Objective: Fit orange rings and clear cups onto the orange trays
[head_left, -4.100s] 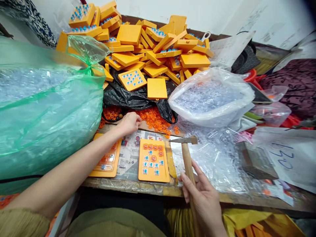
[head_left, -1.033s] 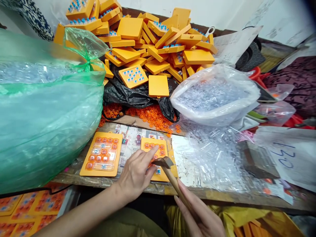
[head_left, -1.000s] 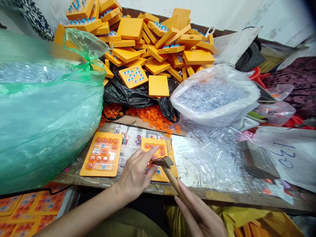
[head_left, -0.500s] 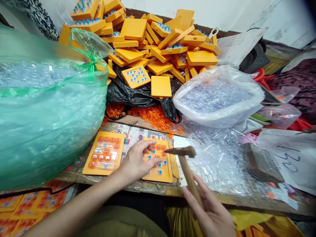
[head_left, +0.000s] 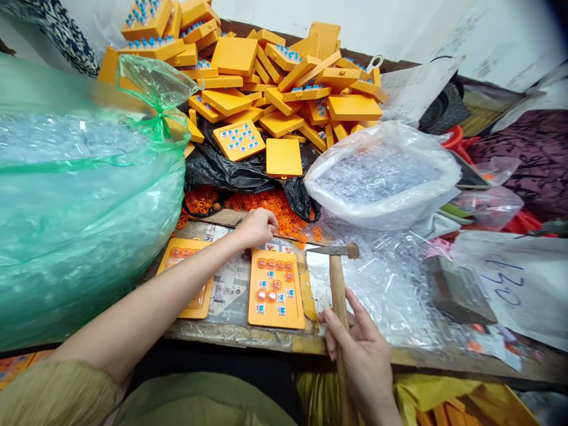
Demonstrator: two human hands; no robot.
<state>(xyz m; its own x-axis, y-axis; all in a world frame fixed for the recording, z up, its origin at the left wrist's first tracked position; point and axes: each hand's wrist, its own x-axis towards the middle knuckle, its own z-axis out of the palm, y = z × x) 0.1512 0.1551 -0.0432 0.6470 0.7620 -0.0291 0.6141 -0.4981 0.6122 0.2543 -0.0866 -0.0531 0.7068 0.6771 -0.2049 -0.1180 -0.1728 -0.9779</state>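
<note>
My right hand [head_left: 364, 355] grips the hammer [head_left: 337, 278] upright beside the orange plate [head_left: 276, 289]; my left hand [head_left: 258, 226], fingers curled, picks among loose orange rings [head_left: 275, 210] behind it. The plate looks half filled, blue pegs bare. A finished plate [head_left: 189, 278] lies left; bulging bags crowd the worktop [head_left: 248, 334].

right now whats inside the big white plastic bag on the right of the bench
The big white plastic bag is heaped with small clear plastic pieces, seen through its open mouth and thin wall. More spill onto the bench below. Whatever lies deeper in the bag is covered.
</note>
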